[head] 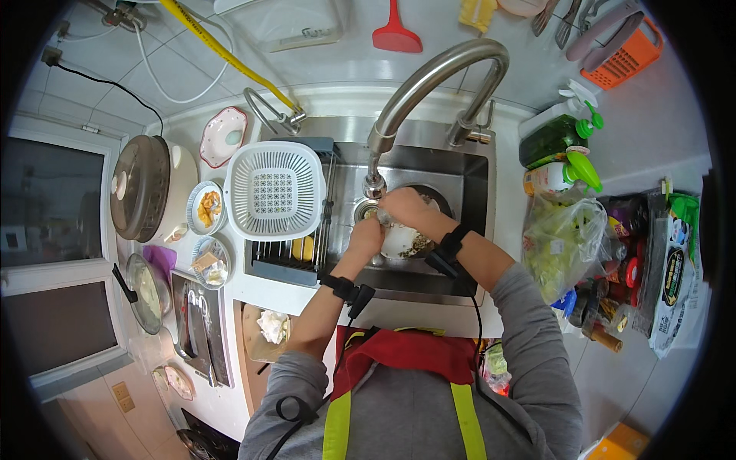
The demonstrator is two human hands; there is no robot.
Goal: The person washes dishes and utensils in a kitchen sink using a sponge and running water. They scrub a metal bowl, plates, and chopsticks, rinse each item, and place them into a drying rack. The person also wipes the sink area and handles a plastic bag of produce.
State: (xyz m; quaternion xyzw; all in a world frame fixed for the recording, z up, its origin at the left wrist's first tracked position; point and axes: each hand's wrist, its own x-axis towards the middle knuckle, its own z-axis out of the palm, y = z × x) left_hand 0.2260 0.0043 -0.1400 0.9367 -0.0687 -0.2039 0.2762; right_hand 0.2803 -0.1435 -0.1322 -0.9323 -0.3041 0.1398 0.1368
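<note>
Both my hands are low in the stainless steel sink (471,181), under the spout of the curved faucet (428,72). My left hand (366,237) is beside the sink drain (366,208), its fingers curled near my right hand. My right hand (407,208) reaches over a round dark pan (440,198) and touches something small and pale, too unclear to name. In the pan lies a white bowl or plate (397,240) with dark bits of food (415,246) at its edge. The fingertips of both hands are partly hidden, so their hold is unclear.
A white plastic colander (276,190) rests on a dish rack (287,273) over the sink's left side. Left of it are small bowls (208,208) and a lidded cooker (144,187). Green pump bottles (555,141) and a plastic bag of grapes (558,247) stand at right.
</note>
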